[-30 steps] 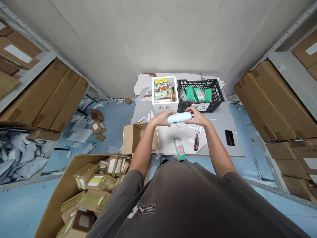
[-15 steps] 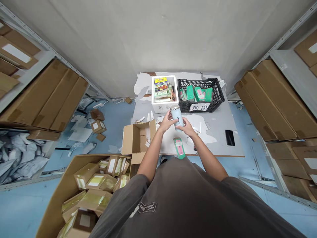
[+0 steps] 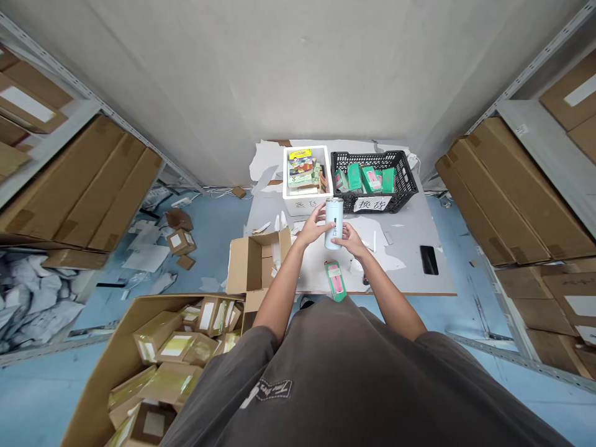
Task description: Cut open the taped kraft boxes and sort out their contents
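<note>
A pale blue tumbler (image 3: pixel 334 217) with a silvery top and dark lettering stands upright between my two hands, above the table. My left hand (image 3: pixel 313 227) closes on its left side, thumb across the front. Fingers of my right hand (image 3: pixel 350 239) grip it low on the right. Below them, near the table's front edge, lies a green box with a pink front (image 3: pixel 335 280). Left of my left hand is an open cardboard box (image 3: pixel 249 264) with its flaps spread.
Behind my hands stand a white bin (image 3: pixel 302 205) with small boxes and a black crate (image 3: pixel 400 202) holding green boxes. A phone (image 3: pixel 429 259) lies at the right. A large carton (image 3: pixel 107 360) full of taped parcels stands at lower left. Loaded shelves flank both sides.
The tumbler has turned from a tilt to nearly upright, still in both hands. The whole view has shifted slightly.
</note>
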`<state>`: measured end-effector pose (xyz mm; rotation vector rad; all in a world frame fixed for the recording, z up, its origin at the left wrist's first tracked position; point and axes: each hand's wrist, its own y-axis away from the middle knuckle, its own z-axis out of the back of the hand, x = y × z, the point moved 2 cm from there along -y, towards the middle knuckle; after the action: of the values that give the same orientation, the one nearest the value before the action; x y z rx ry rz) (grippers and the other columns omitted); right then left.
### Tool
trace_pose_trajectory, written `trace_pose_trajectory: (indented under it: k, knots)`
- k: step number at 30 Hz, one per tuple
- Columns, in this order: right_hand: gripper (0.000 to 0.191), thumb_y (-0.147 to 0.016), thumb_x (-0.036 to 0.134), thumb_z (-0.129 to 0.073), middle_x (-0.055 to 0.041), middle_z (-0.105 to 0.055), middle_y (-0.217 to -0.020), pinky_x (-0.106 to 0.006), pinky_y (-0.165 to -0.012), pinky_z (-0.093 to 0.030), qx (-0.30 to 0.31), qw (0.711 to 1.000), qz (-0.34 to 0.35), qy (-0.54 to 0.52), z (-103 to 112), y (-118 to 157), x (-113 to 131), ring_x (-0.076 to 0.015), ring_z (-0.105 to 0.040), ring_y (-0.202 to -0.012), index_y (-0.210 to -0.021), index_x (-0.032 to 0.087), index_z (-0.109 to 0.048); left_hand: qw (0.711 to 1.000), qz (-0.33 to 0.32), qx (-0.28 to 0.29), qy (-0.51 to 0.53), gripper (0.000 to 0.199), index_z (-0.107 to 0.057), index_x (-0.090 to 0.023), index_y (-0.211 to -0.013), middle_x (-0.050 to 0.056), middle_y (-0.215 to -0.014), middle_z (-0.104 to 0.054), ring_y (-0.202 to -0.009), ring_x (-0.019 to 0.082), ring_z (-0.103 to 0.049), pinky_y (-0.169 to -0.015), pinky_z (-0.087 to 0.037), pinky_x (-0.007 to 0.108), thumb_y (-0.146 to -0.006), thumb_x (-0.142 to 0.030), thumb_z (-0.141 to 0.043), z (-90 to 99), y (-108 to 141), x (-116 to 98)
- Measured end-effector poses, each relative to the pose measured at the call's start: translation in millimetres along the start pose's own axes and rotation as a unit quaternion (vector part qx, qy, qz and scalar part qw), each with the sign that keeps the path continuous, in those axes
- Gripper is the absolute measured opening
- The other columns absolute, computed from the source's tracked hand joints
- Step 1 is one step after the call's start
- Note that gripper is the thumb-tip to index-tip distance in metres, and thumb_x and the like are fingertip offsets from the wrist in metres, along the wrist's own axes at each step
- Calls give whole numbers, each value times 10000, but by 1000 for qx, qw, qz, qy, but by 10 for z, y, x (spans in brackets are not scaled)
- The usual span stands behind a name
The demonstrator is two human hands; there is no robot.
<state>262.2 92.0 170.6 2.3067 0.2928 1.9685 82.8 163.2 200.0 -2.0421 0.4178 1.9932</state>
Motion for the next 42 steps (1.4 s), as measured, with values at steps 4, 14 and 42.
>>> trace_pose_trajectory:
  k: [4, 14, 42]
  knots:
    - [912, -540, 507, -1014, -70, -710, -1210, -493, -948, -640, -73, 994, 33, 68, -36, 8, 28, -297, -732, -1072, -1288, 303, -534, 994, 4, -79, -80, 1120, -488, -265, -1603, 115, -1348, -651, -1088, 245, -688, -1004, -574, 418, -641, -463, -1027, -59, -9, -107]
    - [946, -563, 482, -1025, -53, -746, -1215, -520, -1039, -609, 31, 999, 12, -11, -80, 150, 250, -325, -733, -1157, -1355, 315, -536, 999, -34, 11, -12, 1069, -442, -238, -1642, 146, -1431, -650, -1213, 287, -660, -996, -583, 409, -732, -483, -948, -73, -23, -470]
    - [1066, -638, 470, -979, -104, -651, -1330, -504, -948, -642, -77, 988, 82, 105, -185, 298, 259, -320, -709, -1107, -1566, 347, -469, 999, -31, -26, -30, 1243, -319, -251, -1738, 169, -1547, -611, -1318, 339, -654, -1102, -568, 473, -714, -464, -990, -68, 61, -403]
